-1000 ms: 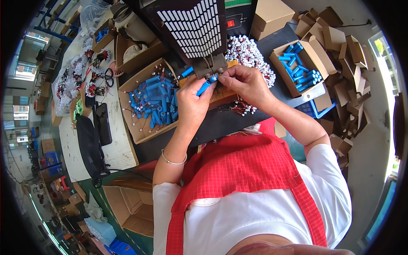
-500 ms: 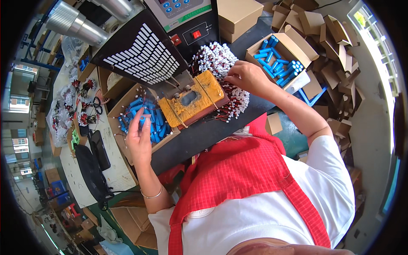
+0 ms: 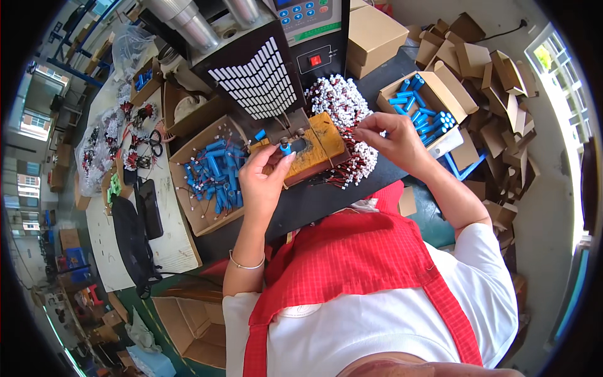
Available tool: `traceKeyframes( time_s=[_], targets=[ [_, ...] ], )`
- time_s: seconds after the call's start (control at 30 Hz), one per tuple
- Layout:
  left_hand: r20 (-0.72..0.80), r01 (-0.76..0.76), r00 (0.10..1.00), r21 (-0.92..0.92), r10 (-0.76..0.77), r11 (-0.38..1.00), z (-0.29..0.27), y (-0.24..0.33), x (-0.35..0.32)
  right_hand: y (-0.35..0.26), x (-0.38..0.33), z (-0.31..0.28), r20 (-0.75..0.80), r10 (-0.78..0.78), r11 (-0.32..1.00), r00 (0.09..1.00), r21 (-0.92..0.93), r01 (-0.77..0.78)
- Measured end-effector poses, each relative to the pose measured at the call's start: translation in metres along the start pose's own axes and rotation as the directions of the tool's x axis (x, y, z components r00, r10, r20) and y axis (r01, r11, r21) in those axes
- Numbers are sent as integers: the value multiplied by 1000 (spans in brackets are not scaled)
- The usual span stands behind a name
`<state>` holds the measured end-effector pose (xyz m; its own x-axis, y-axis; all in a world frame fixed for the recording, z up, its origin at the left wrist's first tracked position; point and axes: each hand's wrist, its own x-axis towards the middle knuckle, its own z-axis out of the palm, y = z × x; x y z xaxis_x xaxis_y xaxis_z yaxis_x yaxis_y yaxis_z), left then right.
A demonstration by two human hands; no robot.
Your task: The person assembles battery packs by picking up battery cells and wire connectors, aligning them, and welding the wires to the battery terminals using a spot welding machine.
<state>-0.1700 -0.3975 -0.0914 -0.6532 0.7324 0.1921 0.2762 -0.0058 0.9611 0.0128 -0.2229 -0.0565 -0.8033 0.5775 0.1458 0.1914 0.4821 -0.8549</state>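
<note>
My left hand (image 3: 261, 180) is at the left end of the yellow-topped block (image 3: 326, 139), pinching a blue cylindrical battery cell (image 3: 286, 149) upright between thumb and fingers. A second blue cell (image 3: 260, 134) lies just behind that hand, by the block's far left edge. My right hand (image 3: 401, 143) is closed in a pinch beside a heap of red and black wire leads with white connectors (image 3: 342, 100). Whatever those fingertips hold is too small to make out. The black machine (image 3: 251, 78) with a slotted front guard stands over the block, its thin metal tips just behind it.
To the left, a cardboard box (image 3: 200, 227) holds many blue cells with leads. Another carton (image 3: 451, 85) of blue cells stands at the right, before piled empty cartons (image 3: 496, 119). A phone (image 3: 149, 210) and a black pouch (image 3: 129, 242) lie on the far-left tabletop.
My left hand has moved right from over the box of cells to the block and now pinches a cell. My right hand has drawn slightly back from the connector heap. The view has shifted.
</note>
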Motion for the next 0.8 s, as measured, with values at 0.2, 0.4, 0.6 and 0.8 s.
traceKeyframes(
  time_s=[0.2,0.4,0.6,0.8],
  targets=[
    [19,-111,994,179,109,978,10,-3,9,-8,-2,23,274,209,876,939,374,-304],
    [-23,-180,982,153,185,972,15,-3,10,4,9,38,396,295,626,870,608,-489],
    [-10,-213,976,177,218,961,14,-2,11,0,15,39,449,342,550,825,616,-563],
    [24,-141,990,183,139,973,14,-4,11,-5,22,36,483,351,577,802,563,-592]
  ],
)
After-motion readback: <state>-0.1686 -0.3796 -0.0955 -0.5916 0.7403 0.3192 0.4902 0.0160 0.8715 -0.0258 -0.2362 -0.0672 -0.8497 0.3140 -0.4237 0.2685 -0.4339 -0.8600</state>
